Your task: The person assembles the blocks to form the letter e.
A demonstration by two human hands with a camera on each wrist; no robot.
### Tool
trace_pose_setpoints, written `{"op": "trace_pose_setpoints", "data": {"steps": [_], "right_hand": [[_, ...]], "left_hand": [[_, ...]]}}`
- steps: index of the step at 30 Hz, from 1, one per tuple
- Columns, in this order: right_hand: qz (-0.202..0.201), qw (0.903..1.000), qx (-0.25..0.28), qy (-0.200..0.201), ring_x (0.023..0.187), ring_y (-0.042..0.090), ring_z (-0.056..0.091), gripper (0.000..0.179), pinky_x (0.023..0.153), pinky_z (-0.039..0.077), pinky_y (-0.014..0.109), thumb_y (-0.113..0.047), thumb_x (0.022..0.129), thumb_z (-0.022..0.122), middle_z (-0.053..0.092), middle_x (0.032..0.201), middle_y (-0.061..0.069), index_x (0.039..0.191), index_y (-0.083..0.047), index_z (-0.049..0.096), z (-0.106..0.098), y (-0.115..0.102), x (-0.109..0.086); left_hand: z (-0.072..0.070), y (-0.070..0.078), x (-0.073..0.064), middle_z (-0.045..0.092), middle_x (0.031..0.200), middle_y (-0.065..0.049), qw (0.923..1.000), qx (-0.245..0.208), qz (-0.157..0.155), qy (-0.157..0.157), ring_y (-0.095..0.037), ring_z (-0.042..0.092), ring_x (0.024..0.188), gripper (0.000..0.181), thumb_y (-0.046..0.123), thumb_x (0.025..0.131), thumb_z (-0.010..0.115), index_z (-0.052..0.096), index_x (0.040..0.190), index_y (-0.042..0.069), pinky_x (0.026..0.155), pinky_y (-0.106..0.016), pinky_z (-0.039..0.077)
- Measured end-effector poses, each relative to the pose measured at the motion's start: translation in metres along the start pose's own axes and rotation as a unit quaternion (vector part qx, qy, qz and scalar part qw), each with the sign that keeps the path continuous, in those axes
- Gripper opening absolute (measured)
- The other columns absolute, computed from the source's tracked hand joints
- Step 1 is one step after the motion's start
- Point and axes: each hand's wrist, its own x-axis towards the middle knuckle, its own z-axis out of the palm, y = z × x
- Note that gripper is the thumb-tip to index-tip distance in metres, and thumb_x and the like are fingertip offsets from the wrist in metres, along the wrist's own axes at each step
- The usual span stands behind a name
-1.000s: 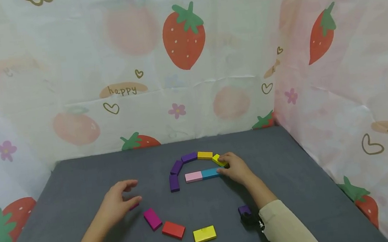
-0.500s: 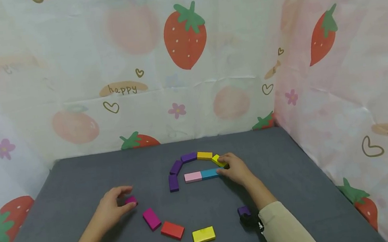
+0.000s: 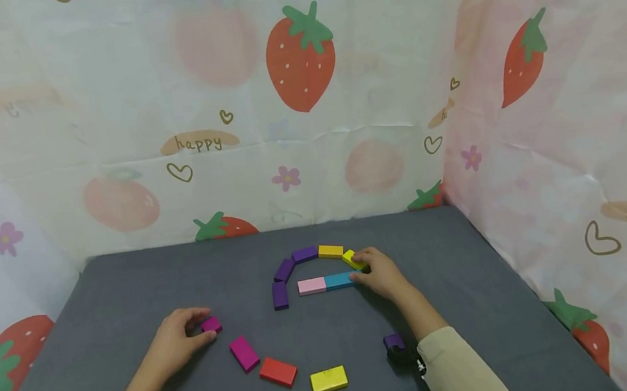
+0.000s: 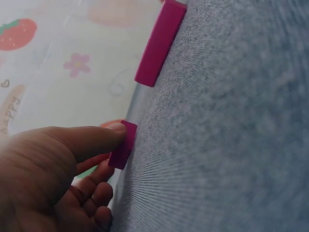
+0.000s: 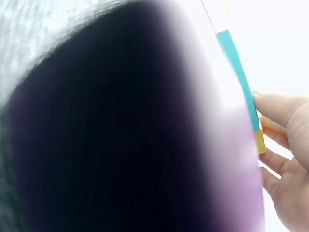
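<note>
My left hand (image 3: 177, 339) pinches a small magenta block (image 3: 211, 324) at the left, its thumb lying along the near face in the left wrist view. Farther back, my right hand (image 3: 382, 273) has its thumb by the end of a blue block (image 3: 339, 280) and its fingers curled at a yellow block (image 3: 351, 258); the hand partly hides both. A pink block (image 3: 312, 286) lines up with the blue one. Around them curve several purple blocks (image 3: 284, 270) and an orange-yellow block (image 3: 331, 251). In the right wrist view, a yellow piece (image 5: 259, 141) shows between thumb and fingers.
Nearer the front lie another magenta block (image 3: 244, 354), a red block (image 3: 278, 372) and a yellow block (image 3: 329, 380). A purple block (image 3: 393, 341) sits beside the right wrist camera (image 3: 403, 355). Printed cloth (image 3: 311, 176) hangs behind the grey table (image 3: 228, 263).
My left hand has drawn back slightly left and toward me, and the small magenta block now shows between its thumb and fingers. The right hand stays in place.
</note>
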Motion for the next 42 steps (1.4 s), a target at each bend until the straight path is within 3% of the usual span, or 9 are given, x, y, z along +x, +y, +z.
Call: {"op": "trace_pose_setpoints", "data": {"steps": [17,32,42], "right_hand": [[0.006,1.0000,0.006,0.003,0.131,0.032,0.055,0.047,0.109,0.045,0.051,-0.024,0.093,0.077,0.056,0.141,0.009,0.135,-0.005,0.065,0.0003,-0.0008,0.0004],[0.005,1.0000,0.006,0.001,0.131,0.033,0.055,0.048,0.109,0.045,0.050,-0.024,0.093,0.077,0.056,0.142,0.009,0.136,-0.005,0.065,-0.0011,-0.0020,-0.0009],[0.006,0.9999,0.012,-0.001,0.131,0.033,0.054,0.049,0.109,0.045,0.051,-0.024,0.093,0.077,0.056,0.142,0.009,0.137,-0.005,0.064,-0.0015,-0.0007,0.0006]], "left_hand": [[0.0008,0.0024,0.0013,0.066,0.115,-0.014,0.9990,0.018,-0.029,-0.028,-0.028,0.056,0.100,0.043,0.028,0.087,0.082,0.071,0.123,0.006,0.085,-0.050,0.047],[0.0017,0.0004,0.0012,0.065,0.121,-0.016,0.9989,0.010,-0.041,-0.020,-0.030,0.059,0.105,0.041,0.027,0.089,0.081,0.071,0.124,0.009,0.088,-0.052,0.049],[-0.0015,0.0044,0.0022,0.064,0.122,-0.014,0.9993,-0.014,-0.033,-0.008,-0.030,0.059,0.107,0.043,0.029,0.090,0.080,0.070,0.127,0.010,0.087,-0.051,0.049]]}}
